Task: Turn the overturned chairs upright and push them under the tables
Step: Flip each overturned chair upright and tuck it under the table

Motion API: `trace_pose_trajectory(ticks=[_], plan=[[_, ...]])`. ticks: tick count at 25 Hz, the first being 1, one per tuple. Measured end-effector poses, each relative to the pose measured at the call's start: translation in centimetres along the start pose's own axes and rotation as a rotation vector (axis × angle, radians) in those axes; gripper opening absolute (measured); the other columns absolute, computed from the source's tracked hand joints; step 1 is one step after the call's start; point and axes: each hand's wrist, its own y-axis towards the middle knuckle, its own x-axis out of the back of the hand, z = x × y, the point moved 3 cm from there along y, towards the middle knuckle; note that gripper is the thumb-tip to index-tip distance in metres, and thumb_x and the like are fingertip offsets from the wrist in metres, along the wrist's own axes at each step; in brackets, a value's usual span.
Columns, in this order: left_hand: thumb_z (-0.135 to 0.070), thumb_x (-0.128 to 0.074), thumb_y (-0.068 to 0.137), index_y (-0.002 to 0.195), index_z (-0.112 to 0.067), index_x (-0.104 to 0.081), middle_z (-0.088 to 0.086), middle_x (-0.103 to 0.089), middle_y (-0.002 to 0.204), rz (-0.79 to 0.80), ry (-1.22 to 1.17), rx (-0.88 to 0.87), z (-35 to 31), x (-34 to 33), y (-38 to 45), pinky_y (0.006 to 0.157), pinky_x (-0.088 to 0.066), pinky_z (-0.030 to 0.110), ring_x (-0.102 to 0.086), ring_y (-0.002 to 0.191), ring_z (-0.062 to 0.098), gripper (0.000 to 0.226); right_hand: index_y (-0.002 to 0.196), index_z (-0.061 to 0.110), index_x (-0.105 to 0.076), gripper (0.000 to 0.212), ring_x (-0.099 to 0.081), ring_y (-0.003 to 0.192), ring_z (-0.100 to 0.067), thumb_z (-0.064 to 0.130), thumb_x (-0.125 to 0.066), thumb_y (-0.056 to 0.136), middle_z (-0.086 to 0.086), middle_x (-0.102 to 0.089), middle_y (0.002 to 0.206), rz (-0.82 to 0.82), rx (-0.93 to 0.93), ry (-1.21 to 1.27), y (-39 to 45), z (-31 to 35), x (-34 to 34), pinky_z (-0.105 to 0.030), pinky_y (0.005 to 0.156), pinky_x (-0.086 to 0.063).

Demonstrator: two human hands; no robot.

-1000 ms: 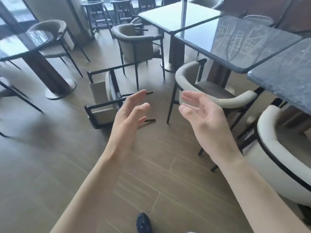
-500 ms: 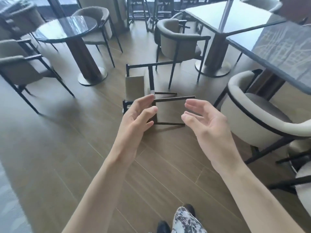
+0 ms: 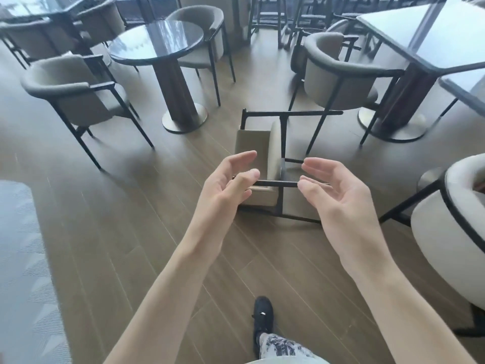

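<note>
An overturned chair point(image 3: 265, 143) lies on its side on the wooden floor in the middle of the view, beige seat and black metal legs pointing right. My left hand point(image 3: 228, 182) and my right hand point(image 3: 330, 190) are held out in front of me, palms facing each other, fingers loosely curved, holding nothing. They hover above the chair and I cannot tell that either touches it. A round dark table point(image 3: 157, 40) stands at the back left, a square table point(image 3: 433, 40) at the back right.
Upright grey armchairs stand around: one at left point(image 3: 73, 93), one behind the round table point(image 3: 204, 24), one at the square table point(image 3: 338, 77), and a white one point(image 3: 451, 232) close on my right. A patterned mat point(image 3: 21, 258) lies at left. My shoe point(image 3: 262, 316) steps forward.
I have walked closer to the overturned chair, which now sits just beyond my hands. Both hands stay raised and open, and the view has swung left.
</note>
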Motion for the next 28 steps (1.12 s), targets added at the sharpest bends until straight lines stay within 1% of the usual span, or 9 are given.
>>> trace_pose_trajectory(ticks=[4, 7, 9, 12, 15, 18, 23, 26, 28], plan=[[-0.039, -0.065, 0.081, 0.123, -0.034, -0.069, -0.017, -0.068, 0.125, -0.017, 0.009, 0.002, -1.2, 2.9, 8.1, 0.11, -0.048, 0.041, -0.061, 0.127, 0.008, 0.043, 0.119, 0.029, -0.067, 0.027, -0.065, 0.106, 0.007, 0.018, -0.064, 0.094, 0.017, -0.07, 0.118, -0.005, -0.016, 0.013, 8.0, 0.1, -3.6, -0.016, 0.09, -0.048], [-0.045, -0.066, 0.075, 0.124, -0.034, -0.068, -0.015, -0.067, 0.122, -0.062, -0.014, -0.017, -1.6, 5.8, 12.9, 0.11, -0.048, 0.041, -0.061, 0.128, 0.009, 0.05, 0.118, 0.028, -0.067, 0.026, -0.065, 0.109, 0.003, 0.019, -0.063, 0.094, 0.016, -0.07, 0.119, 0.001, -0.017, 0.032, 12.9, 0.2, -6.6, -0.023, 0.094, -0.049], [-0.048, -0.065, 0.073, 0.125, -0.034, -0.068, -0.016, -0.068, 0.126, -0.093, -0.019, -0.029, -1.6, 8.1, 15.8, 0.11, -0.047, 0.041, -0.061, 0.128, 0.007, 0.054, 0.118, 0.029, -0.067, 0.028, -0.065, 0.111, 0.001, 0.024, -0.062, 0.091, 0.017, -0.07, 0.119, 0.004, -0.007, 0.045, 16.1, 0.1, -8.8, -0.021, 0.094, -0.048], [-0.05, -0.064, 0.074, 0.123, -0.037, -0.069, -0.017, -0.067, 0.133, -0.11, -0.016, -0.026, -1.3, 11.9, 19.9, 0.112, -0.045, 0.043, -0.06, 0.129, 0.006, 0.051, 0.121, 0.029, -0.066, 0.035, -0.065, 0.114, 0.001, 0.027, -0.061, 0.087, 0.019, -0.069, 0.123, 0.007, -0.011, 0.061, 20.5, -0.4, -12.3, -0.018, 0.095, -0.049], [-0.049, -0.063, 0.076, 0.121, -0.04, -0.07, -0.02, -0.066, 0.134, -0.1, -0.001, -0.044, -1.2, 16.2, 23.6, 0.112, -0.044, 0.042, -0.059, 0.13, 0.006, 0.047, 0.127, 0.029, -0.064, 0.041, -0.063, 0.116, 0.002, 0.027, -0.063, 0.085, 0.021, -0.066, 0.127, 0.014, -0.022, 0.08, 24.0, -0.7, -16.6, -0.008, 0.093, -0.047], [-0.048, -0.063, 0.077, 0.12, -0.042, -0.07, -0.02, -0.067, 0.133, -0.063, 0.022, -0.058, -1.2, 22.1, 28.1, 0.112, -0.044, 0.041, -0.059, 0.13, 0.006, 0.044, 0.129, 0.029, -0.063, 0.045, -0.062, 0.117, 0.002, 0.028, -0.065, 0.084, 0.021, -0.066, 0.128, -0.015, -0.027, 0.095, 27.6, -0.7, -22.9, -0.005, 0.09, -0.045], [-0.048, -0.06, 0.08, 0.123, -0.044, -0.069, -0.022, -0.065, 0.135, 0.034, 0.083, -0.053, -1.7, 31.4, 35.8, 0.113, -0.042, 0.043, -0.059, 0.129, 0.004, 0.044, 0.129, 0.032, -0.063, 0.048, -0.062, 0.118, 0.001, 0.031, -0.065, 0.081, 0.02, -0.065, 0.129, -0.123, -0.036, 0.133, 33.1, 0.0, -32.2, -0.006, 0.09, -0.046], [-0.05, -0.058, 0.079, 0.126, -0.041, -0.068, -0.023, -0.064, 0.135, 0.135, 0.11, -0.036, -1.8, 34.1, 41.0, 0.113, -0.042, 0.043, -0.059, 0.129, 0.003, 0.049, 0.128, 0.03, -0.064, 0.047, -0.063, 0.117, 0.001, 0.03, -0.065, 0.081, 0.02, -0.067, 0.124, -0.235, -0.061, 0.151, 36.0, -0.1, -35.2, -0.01, 0.095, -0.047], [-0.05, -0.059, 0.078, 0.126, -0.042, -0.067, -0.025, -0.064, 0.136, 0.216, 0.107, -0.028, -1.7, 34.4, 44.1, 0.113, -0.042, 0.041, -0.059, 0.129, 0.002, 0.049, 0.128, 0.029, -0.064, 0.045, -0.063, 0.116, 0.001, 0.028, -0.066, 0.083, 0.021, -0.067, 0.121, -0.312, -0.08, 0.154, 37.6, -0.3, -36.1, -0.01, 0.095, -0.046]])
